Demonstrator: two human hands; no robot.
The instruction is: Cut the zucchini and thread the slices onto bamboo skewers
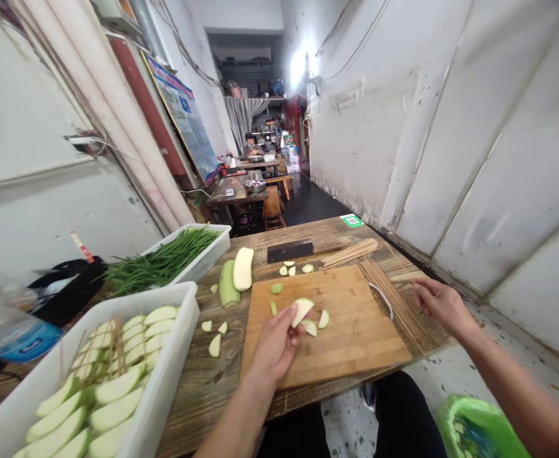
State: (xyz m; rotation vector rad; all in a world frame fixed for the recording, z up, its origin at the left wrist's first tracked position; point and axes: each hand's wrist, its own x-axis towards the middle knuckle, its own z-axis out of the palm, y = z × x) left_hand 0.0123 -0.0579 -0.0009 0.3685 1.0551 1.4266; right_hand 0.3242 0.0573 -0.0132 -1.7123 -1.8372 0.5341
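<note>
My left hand (277, 343) is closed on a pale half-round zucchini slice (303, 310), held over the wooden cutting board (356, 356). Close under it on the board lie more zucchini slices (324, 319), with small green scraps (276, 288) near the board's left side. Out to the right, my right hand (439, 305) has its thumb and fingers pinched together. Whatever is between them is too thin to make out. Beside that hand, loose bamboo skewers (396, 308) lie along the board's right edge.
Skewered zucchini slices (117, 397) fill a white tub (179, 331) at left. Behind it stands a tray of green chives (174, 254). Two zucchini pieces (242, 268), a cleaver (290, 250) and another skewer bundle (351, 253) lie beyond the board. A green bin (480, 413) stands lower right.
</note>
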